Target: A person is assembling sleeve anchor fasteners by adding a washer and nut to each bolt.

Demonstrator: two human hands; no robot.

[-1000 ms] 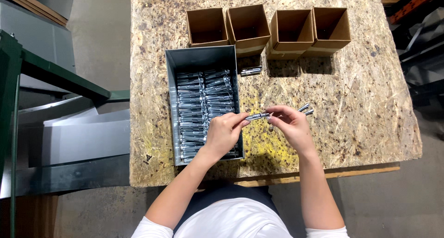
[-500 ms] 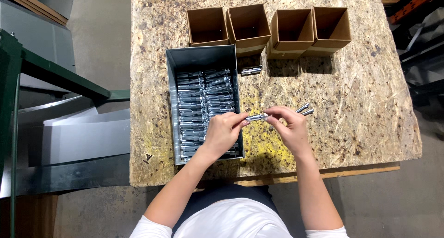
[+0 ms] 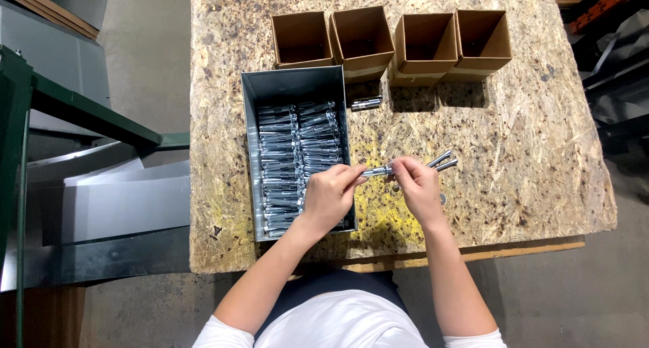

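A chipboard desk [image 3: 514, 152] carries everything, and both hands work above its near half. Directly under and beyond the left hand [image 3: 329, 194] sits a long grey metal tray [image 3: 295, 87], packed with two rows of silver bolts [image 3: 294, 145]; the hand overlaps the tray's near right corner. Farther from the hands, along the far side of the desk, four open brown cardboard boxes [image 3: 365, 33] stand in a row, their sides touching or nearly so. Between the boxes and the hands, just off the tray's right wall, lies a short loose bolt [image 3: 366, 104].

The left hand pinches one end of a silver bolt [image 3: 376, 171] with fingertips closed on it. The right hand [image 3: 416, 186] is closed on the other end of the same bolt, so it spans the small gap between them, held just clear of the desk. Just beyond the right hand, two more bolts [image 3: 442, 161] poke out from behind its fingers; whether it holds them cannot be told.
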